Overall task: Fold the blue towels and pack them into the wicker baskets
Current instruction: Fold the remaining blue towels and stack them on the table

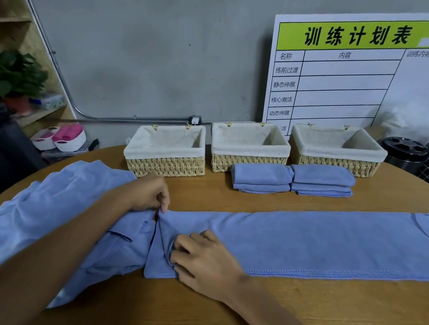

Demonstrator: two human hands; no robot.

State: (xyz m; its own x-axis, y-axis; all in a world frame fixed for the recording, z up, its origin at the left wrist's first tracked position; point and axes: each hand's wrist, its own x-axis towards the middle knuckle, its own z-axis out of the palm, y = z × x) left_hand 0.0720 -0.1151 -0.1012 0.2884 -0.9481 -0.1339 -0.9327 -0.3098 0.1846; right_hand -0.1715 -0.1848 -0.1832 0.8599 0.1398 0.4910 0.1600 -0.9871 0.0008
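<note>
Right now a long blue towel [320, 244] lies stretched across the round wooden table [351, 316], folded lengthwise, its far end with printed lettering reaching the right edge. Its near end sits toward the middle of the front edge, where both hands work it. The left hand [149, 194] pinches the end's far corner between thumb and curled fingers; the right hand [203, 261] pinches the near corner, fingers curled round the hem. Just left of them a heap of unfolded towels [36, 220] spills to the left edge, touching the gripped end. Two folded towel stacks [293, 179] rest side by side near the back edge, just in front of three lined wicker baskets [166, 153], all showing only lining.

The risk, as I judge it: lifting this end could snag the neighbouring heap, or uneven corner grips could skew the fold, so layers slide apart.
</note>
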